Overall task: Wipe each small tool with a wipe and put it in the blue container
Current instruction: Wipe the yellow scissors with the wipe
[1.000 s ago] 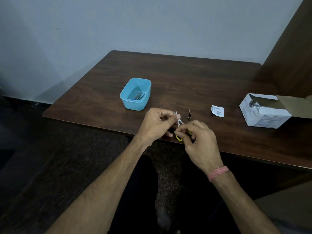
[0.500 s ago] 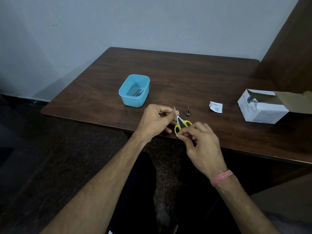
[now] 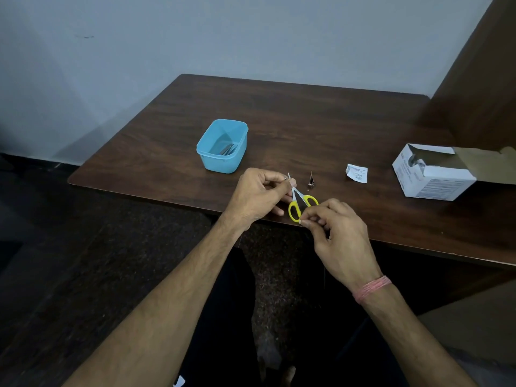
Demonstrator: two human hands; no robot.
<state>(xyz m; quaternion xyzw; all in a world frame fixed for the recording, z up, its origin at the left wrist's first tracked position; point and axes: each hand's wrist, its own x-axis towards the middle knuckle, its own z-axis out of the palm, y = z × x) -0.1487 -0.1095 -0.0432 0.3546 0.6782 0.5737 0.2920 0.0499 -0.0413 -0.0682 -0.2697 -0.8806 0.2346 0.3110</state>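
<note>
Scissors (image 3: pixel 300 202): yellow-handled, over the table's (image 3: pixel 335 129) near edge.
Left hand (image 3: pixel 258 195): pinches the blades.
Right hand (image 3: pixel 339 236): pinches a handle loop.
Blue container (image 3: pixel 222 146): far left, metal tools inside.

Dark wood-grain table (image 3: pixel 307 121), faint sheen; smooth blue plastic container (image 3: pixel 222 160); scissors (image 3: pixel 300 201), yellow plastic handles, metal blades.

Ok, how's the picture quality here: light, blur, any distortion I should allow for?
Head view: dim, even light; soft shadow on the wall behind the dark wooden table. Wide-angle bowing at the edges. Small yellow-handled scissors sharp; tools inside the blue plastic container murky.
</note>
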